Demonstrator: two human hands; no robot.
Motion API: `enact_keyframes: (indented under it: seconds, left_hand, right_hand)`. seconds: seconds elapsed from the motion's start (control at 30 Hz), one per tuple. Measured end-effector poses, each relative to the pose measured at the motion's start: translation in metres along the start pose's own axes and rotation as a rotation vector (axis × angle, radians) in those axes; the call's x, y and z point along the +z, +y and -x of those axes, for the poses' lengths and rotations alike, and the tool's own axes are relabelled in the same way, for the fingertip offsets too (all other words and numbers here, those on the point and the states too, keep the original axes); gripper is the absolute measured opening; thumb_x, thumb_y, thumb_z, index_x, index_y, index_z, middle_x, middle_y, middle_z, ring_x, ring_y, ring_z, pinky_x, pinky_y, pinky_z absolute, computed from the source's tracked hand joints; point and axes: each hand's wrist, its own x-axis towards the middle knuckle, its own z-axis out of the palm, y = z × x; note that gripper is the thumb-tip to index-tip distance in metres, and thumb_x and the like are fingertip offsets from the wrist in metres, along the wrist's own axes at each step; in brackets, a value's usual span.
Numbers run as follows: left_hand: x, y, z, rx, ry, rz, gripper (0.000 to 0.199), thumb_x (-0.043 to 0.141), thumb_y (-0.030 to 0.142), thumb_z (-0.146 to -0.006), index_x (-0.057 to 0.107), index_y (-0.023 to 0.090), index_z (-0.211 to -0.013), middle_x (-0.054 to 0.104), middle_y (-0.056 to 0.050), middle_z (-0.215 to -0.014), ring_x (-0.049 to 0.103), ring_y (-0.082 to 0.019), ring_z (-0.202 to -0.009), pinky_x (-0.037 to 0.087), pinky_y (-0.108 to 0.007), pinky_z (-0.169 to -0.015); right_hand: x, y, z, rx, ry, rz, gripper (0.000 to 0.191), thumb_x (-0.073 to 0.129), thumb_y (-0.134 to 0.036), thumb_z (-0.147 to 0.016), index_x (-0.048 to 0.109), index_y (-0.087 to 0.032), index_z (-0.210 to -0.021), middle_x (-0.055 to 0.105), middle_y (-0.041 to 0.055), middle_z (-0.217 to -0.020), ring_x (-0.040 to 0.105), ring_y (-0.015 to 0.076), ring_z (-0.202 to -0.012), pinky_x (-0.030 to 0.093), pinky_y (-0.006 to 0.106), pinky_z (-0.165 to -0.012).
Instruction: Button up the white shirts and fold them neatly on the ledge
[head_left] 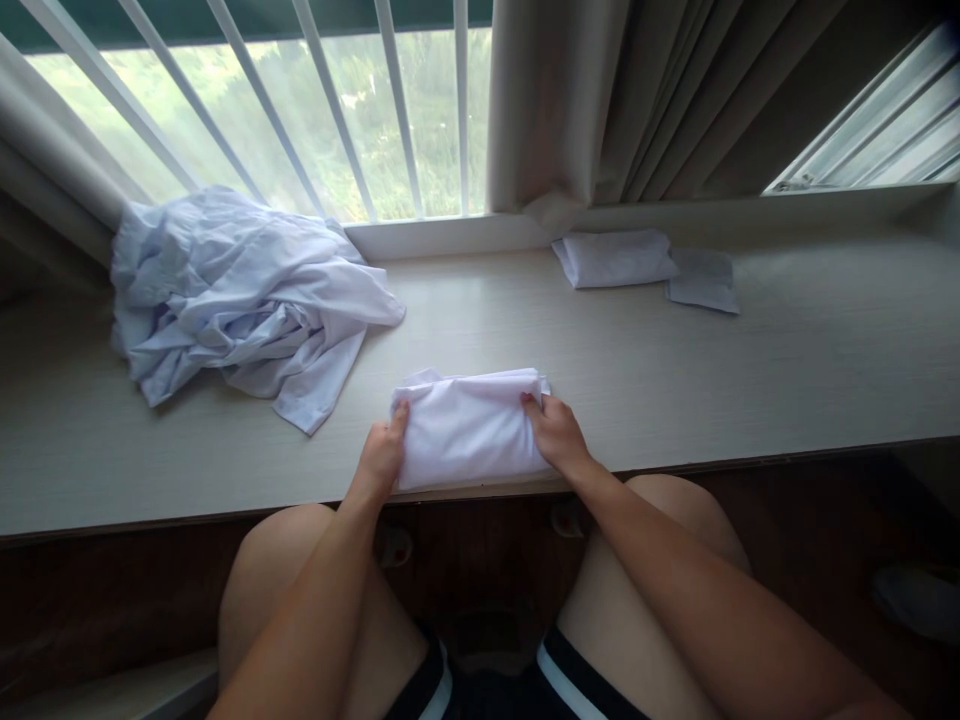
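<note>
A white cloth (469, 425), folded into a rectangle, lies at the front edge of the pale ledge in front of me. My left hand (382, 455) grips its left end, thumb on top and the other fingers hidden underneath or behind. At the right end my right hand (556, 430) pinches the cloth in the same way, thumb over the upper corner. Layers of fabric show along the cloth's far edge. To the left sits a crumpled heap of white cloth (240, 290), apart from both hands.
Near the window, a folded white cloth (619, 258) lies beside a smaller folded piece (703, 280). The ledge (810, 340) runs below a barred window (360, 120) and grey curtains (555, 100). My knees are close under its front edge.
</note>
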Motion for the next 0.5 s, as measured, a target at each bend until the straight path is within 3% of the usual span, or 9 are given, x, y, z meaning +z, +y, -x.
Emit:
enact_keyframes:
  seconds: [0.17,0.27,0.5]
  left_hand:
    - [-0.001,0.009,0.005,0.146,-0.02,-0.153,0.06,0.067,0.074,-0.079,0.067,0.014,-0.073,0.063,-0.003,-0.068,0.055,-0.017,-0.065,0.039,-0.026,-0.056]
    - [0.0,0.005,0.005,0.206,0.024,-0.162,0.054,0.065,0.067,-0.084,0.07,0.013,-0.083,0.066,-0.003,-0.077,0.055,-0.017,-0.07,0.04,-0.025,-0.06]
    - [0.009,-0.008,-0.004,0.118,0.192,-0.173,0.057,0.05,0.068,-0.093,0.052,0.019,-0.064,0.046,0.001,-0.057,0.041,-0.013,-0.056,0.028,-0.027,-0.051]
  right_hand:
    - [0.005,0.003,-0.012,0.084,0.017,0.0,0.059,0.037,-0.064,-0.101,0.073,-0.019,-0.089,0.076,0.0162,-0.089,0.071,0.0331,-0.093,0.053,0.04,-0.086]
    - [0.005,0.003,-0.018,0.114,-0.02,-0.003,0.058,0.039,-0.063,-0.101,0.073,-0.018,-0.091,0.076,0.0174,-0.094,0.071,0.0343,-0.097,0.052,0.041,-0.089]
    - [0.006,0.001,-0.024,0.13,-0.054,0.026,0.057,0.039,-0.062,-0.102,0.074,-0.017,-0.1,0.076,0.0182,-0.098,0.072,0.0355,-0.099,0.052,0.042,-0.088]
